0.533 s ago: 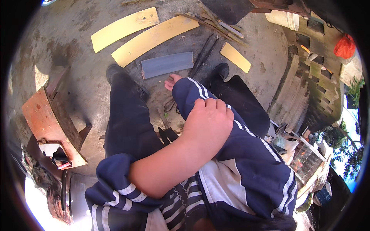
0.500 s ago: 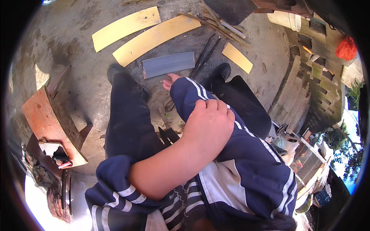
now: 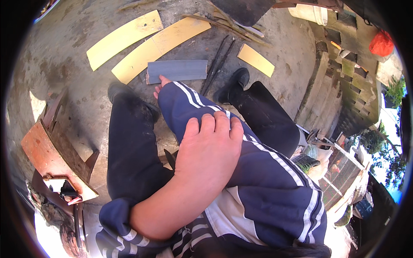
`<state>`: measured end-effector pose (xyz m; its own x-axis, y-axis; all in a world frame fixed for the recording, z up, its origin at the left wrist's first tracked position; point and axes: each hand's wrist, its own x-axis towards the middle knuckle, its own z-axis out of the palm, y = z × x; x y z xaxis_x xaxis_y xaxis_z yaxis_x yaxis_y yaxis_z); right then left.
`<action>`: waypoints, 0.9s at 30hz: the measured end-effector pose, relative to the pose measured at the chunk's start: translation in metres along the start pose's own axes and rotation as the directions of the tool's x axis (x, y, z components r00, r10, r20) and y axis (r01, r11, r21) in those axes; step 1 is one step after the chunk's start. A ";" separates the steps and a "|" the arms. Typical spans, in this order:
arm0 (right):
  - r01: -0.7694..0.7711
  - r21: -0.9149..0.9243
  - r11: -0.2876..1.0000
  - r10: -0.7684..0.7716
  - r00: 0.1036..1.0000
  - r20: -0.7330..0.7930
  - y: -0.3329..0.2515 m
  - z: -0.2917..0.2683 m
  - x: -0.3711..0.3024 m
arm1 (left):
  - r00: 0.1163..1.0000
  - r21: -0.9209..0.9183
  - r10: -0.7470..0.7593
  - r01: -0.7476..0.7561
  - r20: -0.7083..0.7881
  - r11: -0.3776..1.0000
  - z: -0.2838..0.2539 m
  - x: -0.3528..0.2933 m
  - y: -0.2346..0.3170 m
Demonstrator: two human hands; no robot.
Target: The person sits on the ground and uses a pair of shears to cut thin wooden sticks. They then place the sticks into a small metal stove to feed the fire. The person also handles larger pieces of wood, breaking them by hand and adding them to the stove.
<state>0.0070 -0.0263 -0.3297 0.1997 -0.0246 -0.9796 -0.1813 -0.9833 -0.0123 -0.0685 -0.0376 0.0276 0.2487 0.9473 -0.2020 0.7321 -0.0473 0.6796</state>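
Note:
My left hand lies across my right forearm, fingers bent and closed on the navy jacket sleeve with its white stripes. The left sleeve is bunched near the elbow, leaving that forearm bare. Only the fingers of my right hand show past the sleeve's end; they are apart and appear to hold nothing. One of them overlaps the near edge of a grey-blue board on the floor, though I cannot tell whether it touches. The sleeve hides the rest of that hand.
Beyond the grey-blue board lie two long yellow boards and a shorter yellow piece. Thin dark rods and sticks rest nearby. A reddish wooden stool is at left. Stacked blocks and a wire-mesh crate stand at right.
The view has shifted slightly. My right forearm has swung left, bringing its fingers to the grey-blue board's left end. My left hand has moved left with it, still on the sleeve.

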 end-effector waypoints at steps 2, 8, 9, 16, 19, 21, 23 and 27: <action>0.014 0.060 0.998 -0.013 1.000 -0.016 -0.008 0.000 0.003 | 1.000 -0.016 0.006 -0.006 -0.009 1.000 0.000 0.001 -0.002; 0.028 0.237 0.971 -0.021 0.999 -0.035 -0.025 0.011 0.009 | 1.000 -0.034 -0.021 0.021 -0.013 0.999 -0.003 0.001 -0.004; 0.032 0.260 0.965 -0.024 0.999 -0.034 -0.026 0.012 0.007 | 1.000 -0.037 -0.024 0.024 -0.011 0.999 -0.004 0.000 -0.005; 0.208 0.393 0.896 -0.287 0.945 0.155 -0.017 -0.018 0.002 | 1.000 -0.014 0.004 -0.004 0.001 1.000 0.000 0.000 -0.004; 0.270 0.279 0.922 -0.318 0.937 0.143 -0.019 -0.057 -0.009 | 1.000 0.033 0.013 -0.013 -0.006 0.999 0.003 0.004 -0.004; 0.327 0.238 0.914 -0.367 0.918 0.150 -0.021 -0.089 -0.026 | 0.999 0.042 0.033 -0.032 -0.014 0.999 0.005 0.005 -0.003; 0.375 0.206 0.904 -0.418 0.878 0.235 -0.023 -0.119 -0.065 | 1.000 0.092 -0.009 0.012 -0.028 0.996 0.008 0.004 -0.004; 0.442 0.145 0.885 -0.460 0.786 0.413 -0.025 -0.172 -0.124 | 0.993 0.006 -0.105 0.105 -0.046 0.994 -0.012 0.010 -0.009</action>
<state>0.1528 -0.0292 -0.1733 -0.1578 0.5077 -0.8469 -0.2114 -0.8552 -0.4733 -0.0802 -0.0234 0.0280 0.1412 0.9606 -0.2394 0.7579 0.0507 0.6504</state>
